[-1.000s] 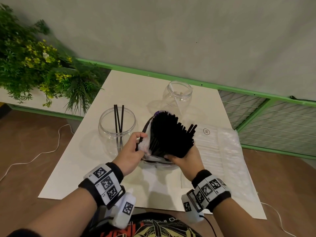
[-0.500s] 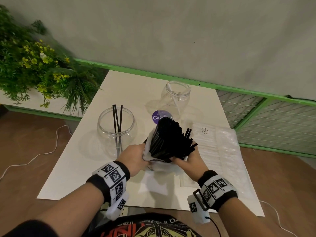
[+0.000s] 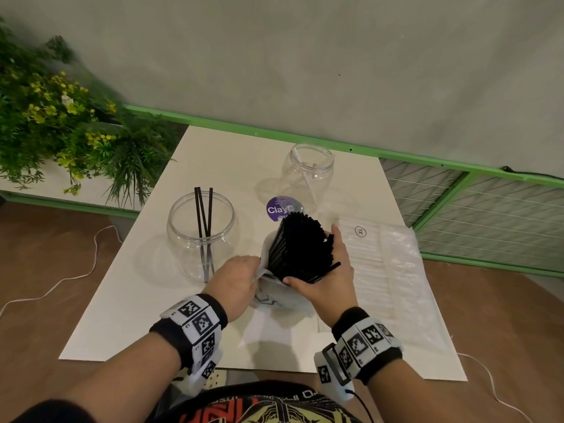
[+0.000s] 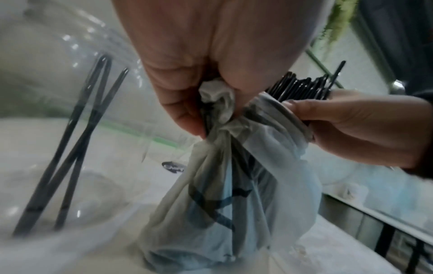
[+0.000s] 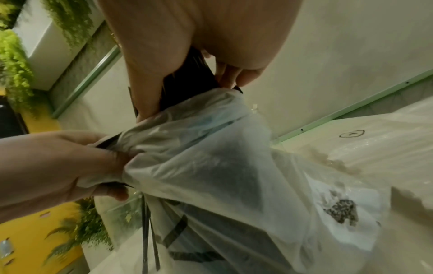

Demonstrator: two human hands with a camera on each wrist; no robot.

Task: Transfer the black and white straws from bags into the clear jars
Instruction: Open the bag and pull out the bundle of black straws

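A thick bundle of black straws [image 3: 300, 247] sticks up out of a translucent plastic bag [image 4: 234, 194] near the table's middle. My right hand [image 3: 328, 277] grips the bundle from the right, thumb in front and fingers behind. My left hand [image 3: 236, 283] pinches the gathered bag plastic [image 4: 216, 98] on the bundle's left side. The wide clear jar [image 3: 203, 236] to the left holds three black straws [image 3: 204, 215]. The taller clear jar [image 3: 308, 174] at the back holds one white straw [image 3: 305, 175]. A flat bag of white straws [image 3: 375, 270] lies at the right.
A purple round label [image 3: 282, 209] lies on the white table [image 3: 146, 294] behind the bundle. Green plants [image 3: 61, 126] stand at the left. A green-framed wire rack [image 3: 488, 218] runs along the back right. White cables [image 3: 61, 279] lie on the floor.
The black bundle has turned more upright and closed into a tighter stack. My left hand slid down the bag's side, and my right hand now wraps round the bundle.
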